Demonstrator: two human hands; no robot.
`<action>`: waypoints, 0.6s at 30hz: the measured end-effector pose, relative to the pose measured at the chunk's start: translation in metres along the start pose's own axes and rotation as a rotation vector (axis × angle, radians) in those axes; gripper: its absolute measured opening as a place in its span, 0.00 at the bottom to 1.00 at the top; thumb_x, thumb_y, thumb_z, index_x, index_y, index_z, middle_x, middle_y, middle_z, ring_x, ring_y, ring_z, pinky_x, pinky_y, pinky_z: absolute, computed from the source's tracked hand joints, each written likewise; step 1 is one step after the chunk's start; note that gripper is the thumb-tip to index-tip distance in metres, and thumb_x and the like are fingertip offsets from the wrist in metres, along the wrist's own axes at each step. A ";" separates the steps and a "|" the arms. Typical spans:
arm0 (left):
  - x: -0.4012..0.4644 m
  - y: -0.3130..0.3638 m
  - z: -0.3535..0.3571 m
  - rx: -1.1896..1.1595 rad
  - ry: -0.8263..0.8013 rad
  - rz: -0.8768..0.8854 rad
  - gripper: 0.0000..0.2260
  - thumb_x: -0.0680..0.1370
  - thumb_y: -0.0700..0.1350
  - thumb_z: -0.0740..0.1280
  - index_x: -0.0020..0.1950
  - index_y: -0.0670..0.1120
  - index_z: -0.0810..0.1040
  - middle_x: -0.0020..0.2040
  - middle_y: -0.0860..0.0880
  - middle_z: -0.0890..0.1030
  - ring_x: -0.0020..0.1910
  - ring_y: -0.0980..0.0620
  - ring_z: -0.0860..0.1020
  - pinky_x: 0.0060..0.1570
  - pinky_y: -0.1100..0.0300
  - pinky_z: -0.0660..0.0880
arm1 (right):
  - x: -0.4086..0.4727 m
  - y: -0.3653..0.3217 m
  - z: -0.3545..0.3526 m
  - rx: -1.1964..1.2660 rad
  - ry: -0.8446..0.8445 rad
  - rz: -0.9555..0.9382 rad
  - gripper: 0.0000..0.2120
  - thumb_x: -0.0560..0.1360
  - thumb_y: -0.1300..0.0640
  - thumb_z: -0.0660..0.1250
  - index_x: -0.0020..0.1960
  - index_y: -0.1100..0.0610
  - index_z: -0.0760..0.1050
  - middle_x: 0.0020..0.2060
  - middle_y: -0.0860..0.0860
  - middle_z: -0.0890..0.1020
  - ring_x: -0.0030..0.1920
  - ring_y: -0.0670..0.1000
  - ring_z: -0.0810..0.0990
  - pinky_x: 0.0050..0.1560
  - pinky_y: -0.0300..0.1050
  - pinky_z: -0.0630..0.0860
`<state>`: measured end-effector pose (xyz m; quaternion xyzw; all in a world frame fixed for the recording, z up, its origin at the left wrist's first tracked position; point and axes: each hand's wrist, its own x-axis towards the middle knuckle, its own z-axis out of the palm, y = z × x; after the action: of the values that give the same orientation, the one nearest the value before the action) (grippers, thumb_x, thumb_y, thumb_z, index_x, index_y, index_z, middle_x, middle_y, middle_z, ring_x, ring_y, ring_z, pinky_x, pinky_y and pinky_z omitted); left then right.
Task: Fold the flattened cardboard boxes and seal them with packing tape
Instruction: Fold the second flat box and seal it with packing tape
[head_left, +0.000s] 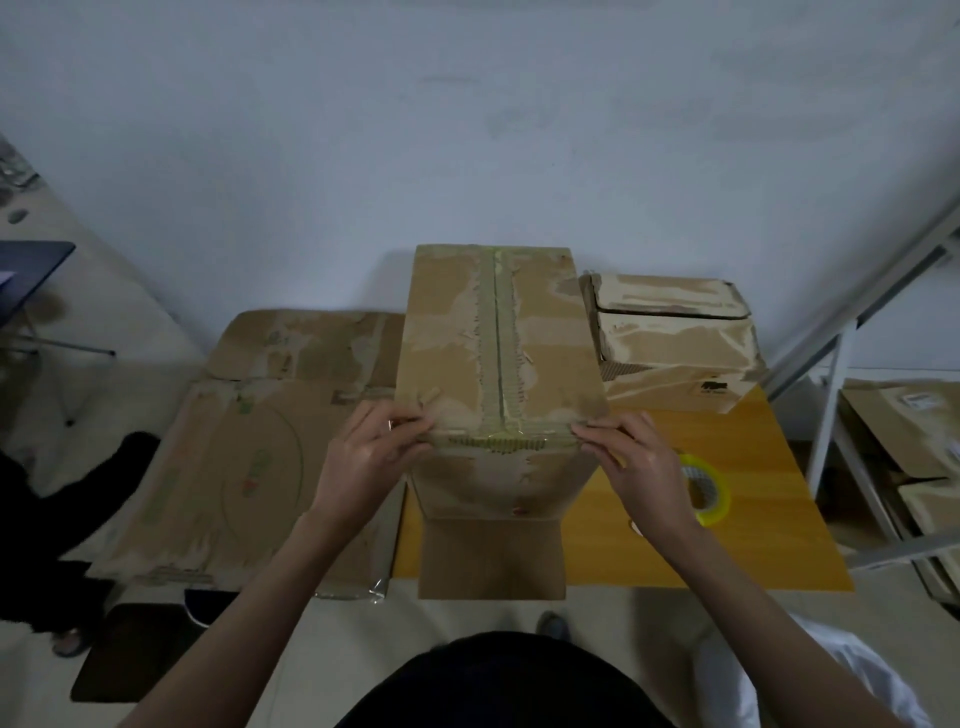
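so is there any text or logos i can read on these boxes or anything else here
Nothing here can be read for certain.
Dark logo with small print on the smaller box at back right: too blurred to read.
Red and green printing inside an oval on the flattened cardboard at left: too blurred to read.
White label on cardboard on the shelf at far right: too small to read.
The tall box and tape roll: no text visible.

Dim, flat, bluish light falls evenly, with soft shadows only. The wall (467, 130) looks grey and grainy. Wide-angle distortion bends the metal shelf frame (852, 312), right of the wall's middle. Detail is soft throughout, without glare.
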<state>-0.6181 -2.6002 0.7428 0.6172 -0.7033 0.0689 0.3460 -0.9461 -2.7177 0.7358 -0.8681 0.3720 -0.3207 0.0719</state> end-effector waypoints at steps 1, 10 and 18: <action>-0.002 -0.003 -0.003 0.007 0.018 -0.035 0.12 0.75 0.47 0.76 0.57 0.45 0.85 0.51 0.49 0.79 0.49 0.50 0.76 0.47 0.59 0.77 | -0.001 -0.001 -0.001 -0.006 0.002 0.033 0.12 0.74 0.58 0.74 0.57 0.54 0.84 0.49 0.50 0.80 0.51 0.53 0.78 0.46 0.48 0.79; -0.006 -0.003 -0.011 -0.171 0.050 -0.191 0.16 0.69 0.39 0.79 0.56 0.43 0.85 0.45 0.50 0.78 0.44 0.56 0.78 0.46 0.63 0.77 | -0.003 -0.002 -0.002 0.224 0.021 0.342 0.11 0.72 0.54 0.76 0.54 0.50 0.80 0.47 0.43 0.76 0.45 0.42 0.78 0.44 0.38 0.80; -0.002 -0.025 -0.025 -0.285 -0.153 -0.133 0.18 0.68 0.35 0.79 0.57 0.44 0.85 0.46 0.50 0.78 0.45 0.58 0.78 0.49 0.65 0.80 | -0.005 0.001 -0.015 0.327 -0.077 0.344 0.19 0.72 0.67 0.75 0.59 0.50 0.82 0.48 0.47 0.77 0.47 0.42 0.80 0.44 0.30 0.78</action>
<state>-0.5855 -2.5917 0.7521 0.6105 -0.6878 -0.1018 0.3794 -0.9589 -2.7136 0.7449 -0.7804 0.4546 -0.3261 0.2791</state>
